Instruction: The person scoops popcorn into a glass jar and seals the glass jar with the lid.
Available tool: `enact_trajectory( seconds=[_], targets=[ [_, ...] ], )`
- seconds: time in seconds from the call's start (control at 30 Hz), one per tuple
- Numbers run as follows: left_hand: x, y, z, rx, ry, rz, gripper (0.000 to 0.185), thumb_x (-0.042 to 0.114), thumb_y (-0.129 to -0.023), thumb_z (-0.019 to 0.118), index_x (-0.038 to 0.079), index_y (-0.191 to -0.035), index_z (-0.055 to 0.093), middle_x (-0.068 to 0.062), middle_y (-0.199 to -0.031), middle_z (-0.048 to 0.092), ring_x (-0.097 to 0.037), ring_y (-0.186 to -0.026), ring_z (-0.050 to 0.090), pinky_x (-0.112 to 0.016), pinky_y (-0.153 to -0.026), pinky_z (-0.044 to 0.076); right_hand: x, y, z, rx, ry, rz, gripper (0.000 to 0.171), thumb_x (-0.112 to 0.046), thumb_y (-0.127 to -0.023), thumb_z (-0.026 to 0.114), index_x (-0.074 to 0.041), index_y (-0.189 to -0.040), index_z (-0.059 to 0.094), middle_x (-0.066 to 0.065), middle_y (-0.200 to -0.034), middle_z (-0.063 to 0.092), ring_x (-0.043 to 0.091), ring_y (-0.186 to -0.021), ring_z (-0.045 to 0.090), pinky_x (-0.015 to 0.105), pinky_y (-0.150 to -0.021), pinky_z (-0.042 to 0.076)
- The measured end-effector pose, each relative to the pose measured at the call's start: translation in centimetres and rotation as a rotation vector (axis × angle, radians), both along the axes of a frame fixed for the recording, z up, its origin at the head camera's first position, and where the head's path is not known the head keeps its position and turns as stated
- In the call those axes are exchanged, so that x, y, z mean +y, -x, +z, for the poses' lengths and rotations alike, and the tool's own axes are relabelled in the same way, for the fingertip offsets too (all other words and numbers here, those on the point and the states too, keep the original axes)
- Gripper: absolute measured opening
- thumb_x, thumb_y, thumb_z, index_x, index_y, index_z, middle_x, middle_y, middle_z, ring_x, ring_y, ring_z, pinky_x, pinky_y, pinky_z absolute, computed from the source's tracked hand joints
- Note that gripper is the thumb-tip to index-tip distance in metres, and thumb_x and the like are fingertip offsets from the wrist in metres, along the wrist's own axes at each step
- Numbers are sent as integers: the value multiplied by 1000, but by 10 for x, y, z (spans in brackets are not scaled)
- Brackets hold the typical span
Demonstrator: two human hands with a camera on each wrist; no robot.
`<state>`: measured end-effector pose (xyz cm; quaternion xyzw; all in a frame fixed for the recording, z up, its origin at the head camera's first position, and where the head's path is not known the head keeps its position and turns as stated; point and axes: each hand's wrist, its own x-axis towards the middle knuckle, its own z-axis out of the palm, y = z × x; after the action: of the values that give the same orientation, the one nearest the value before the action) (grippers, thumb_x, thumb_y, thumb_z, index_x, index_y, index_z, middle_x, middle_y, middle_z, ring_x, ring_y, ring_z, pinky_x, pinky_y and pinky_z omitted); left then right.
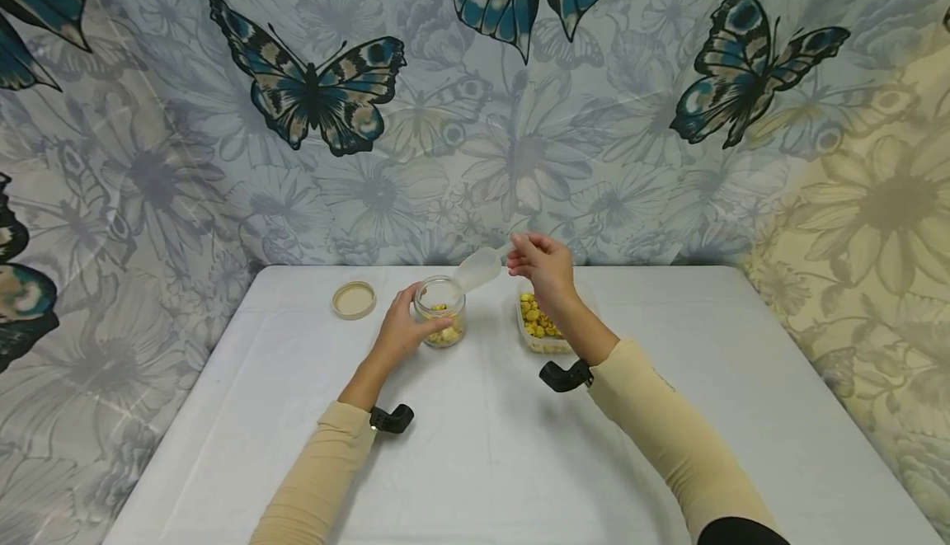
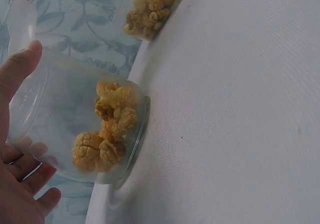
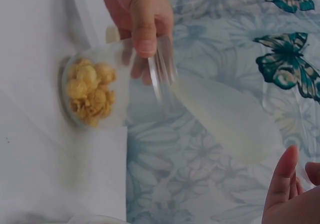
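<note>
A clear jar stands upright on the table with some yellow popcorn at its bottom. My left hand holds the jar from the left side, thumb and fingers around its wall. Tilted down toward the jar's mouth is a translucent white scoop, its tip at the rim. No popcorn shows in the scoop. The fingers of my right hand pinch the scoop's handle, up and to the right of the jar. Below that hand sits a clear tub of popcorn, partly hidden by the wrist.
A round lid with a pale gold rim lies left of the jar. The white-covered table ends at its back edge against a butterfly-patterned cloth. Each wrist wears a black camera mount.
</note>
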<state>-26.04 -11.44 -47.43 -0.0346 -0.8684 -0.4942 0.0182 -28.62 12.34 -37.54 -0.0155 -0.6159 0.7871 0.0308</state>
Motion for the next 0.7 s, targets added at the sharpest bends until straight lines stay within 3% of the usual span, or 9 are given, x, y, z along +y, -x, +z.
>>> enact_trajectory(
  seconds=[0.33, 0.7],
  targets=[
    [1, -1, -1, 7, -37, -14, 91, 36, -77, 82, 6, -148, 36, -18, -143, 44, -37, -131, 46, -50, -110, 40, 5, -2, -1, -25, 68, 16, 12, -15, -97, 60, -4, -98, 58, 0, -70, 66, 9, -59, 64, 19, -57, 56],
    [1, -1, 2, -24, -64, -24, 91, 34, -77, 83, 6, -149, 34, -18, -145, 41, -36, -132, 46, -47, -110, 41, 17, -11, 0, -46, 105, 20, 12, -15, -96, 62, -5, -102, 59, 1, -72, 67, 9, -61, 65, 19, -60, 57]
  ],
)
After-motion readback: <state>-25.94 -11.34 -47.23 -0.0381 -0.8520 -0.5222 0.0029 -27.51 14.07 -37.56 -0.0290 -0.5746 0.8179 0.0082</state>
